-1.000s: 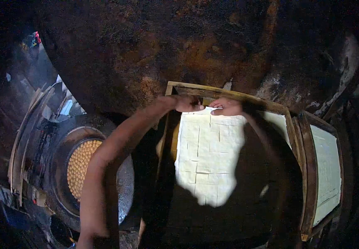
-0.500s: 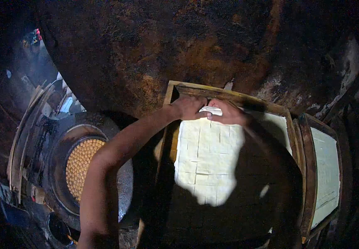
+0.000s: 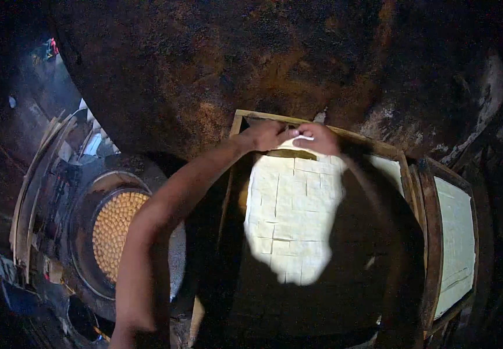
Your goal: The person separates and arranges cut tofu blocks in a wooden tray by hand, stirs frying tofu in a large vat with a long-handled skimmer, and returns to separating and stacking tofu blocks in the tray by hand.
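Note:
A white slab of tofu [image 3: 292, 209], scored into a grid of small blocks, lies in a wooden tray [image 3: 274, 116] in front of me. At its far end, my left hand [image 3: 267, 137] and my right hand [image 3: 322, 141] are closed from both sides on a strip of tofu [image 3: 294, 143]. The strip is raised off the slab, and a dark gap shows beneath it. My fingertips nearly meet over the strip and cover part of it. Shadow from my arms and head hides the near and right parts of the slab.
At left sits a round pan [image 3: 77, 238] full of small golden-brown pieces [image 3: 114, 232]. A second wooden tray [image 3: 433, 250] with another white slab [image 3: 456, 244] adjoins on the right. Thin wooden slats [image 3: 27, 192] stand far left. A dark, stained wall [image 3: 251, 64] rises behind the tray.
Both hands have moved slightly away from me toward the tray's far rim, lifting the tofu strip. A gap has opened between the strip and the slab.

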`<move>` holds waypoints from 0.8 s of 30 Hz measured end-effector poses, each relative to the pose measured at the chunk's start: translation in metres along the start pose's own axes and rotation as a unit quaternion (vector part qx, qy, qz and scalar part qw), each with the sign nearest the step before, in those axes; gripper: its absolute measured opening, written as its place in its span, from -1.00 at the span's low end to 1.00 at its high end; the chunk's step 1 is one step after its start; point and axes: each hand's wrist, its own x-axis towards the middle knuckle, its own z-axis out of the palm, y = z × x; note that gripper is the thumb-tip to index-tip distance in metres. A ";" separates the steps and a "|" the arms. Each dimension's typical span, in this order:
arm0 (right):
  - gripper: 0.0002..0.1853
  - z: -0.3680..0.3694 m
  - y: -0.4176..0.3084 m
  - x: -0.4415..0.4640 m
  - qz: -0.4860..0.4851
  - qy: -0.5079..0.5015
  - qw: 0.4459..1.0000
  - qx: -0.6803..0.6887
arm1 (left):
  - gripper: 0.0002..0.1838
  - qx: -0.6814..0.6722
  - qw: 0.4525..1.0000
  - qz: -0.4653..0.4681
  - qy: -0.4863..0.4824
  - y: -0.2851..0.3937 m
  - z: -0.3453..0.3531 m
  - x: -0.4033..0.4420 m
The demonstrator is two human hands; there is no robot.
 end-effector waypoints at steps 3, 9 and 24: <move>-0.70 0.011 0.006 -0.013 -0.008 0.043 0.998 0.037 | -0.15 -0.023 0.999 0.034 -0.017 -0.016 0.029 0.006; -0.58 0.011 -0.048 -0.032 -0.057 -0.041 0.982 -0.175 | -0.36 0.136 0.959 0.045 0.244 0.004 0.062 -0.029; -0.42 0.023 -0.018 -0.036 0.036 -0.095 0.993 0.062 | -0.36 0.014 1.000 0.002 -0.004 0.042 0.017 -0.057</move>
